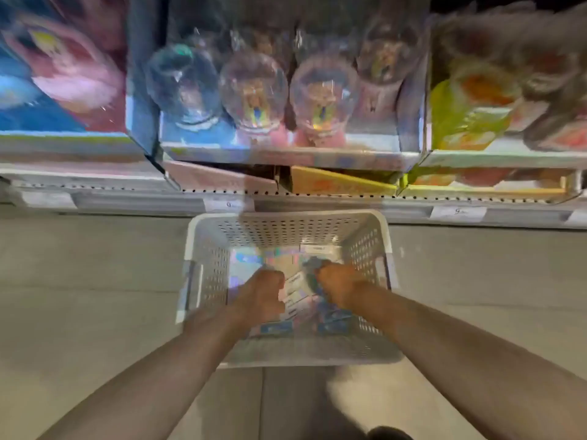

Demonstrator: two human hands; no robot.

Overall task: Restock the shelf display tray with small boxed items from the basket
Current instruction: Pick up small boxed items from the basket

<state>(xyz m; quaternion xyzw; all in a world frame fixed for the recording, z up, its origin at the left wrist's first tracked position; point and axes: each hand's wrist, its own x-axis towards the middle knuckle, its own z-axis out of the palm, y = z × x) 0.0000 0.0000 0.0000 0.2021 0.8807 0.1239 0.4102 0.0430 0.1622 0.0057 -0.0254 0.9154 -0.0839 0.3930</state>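
small boxed items (pixel 293 282) lie in the white basket (pixel 287 222) on the floor below the shelf, so both arms reach down; left hand (pixel 262 292) and right hand (pixel 338 285) each curl closed, blur hides whether on a box

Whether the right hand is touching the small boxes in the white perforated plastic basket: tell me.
Touching. The head view shows the right hand down in the white perforated plastic basket, its grip closed around a blurred blue box.

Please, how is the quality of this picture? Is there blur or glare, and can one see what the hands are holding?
Head view: strong motion blur throughout, worst on the shelf globes; the white basket appears ghosted. Glare washes out the boxes inside. The left hand and right hand are curled down in the basket, but their grip is unclear.
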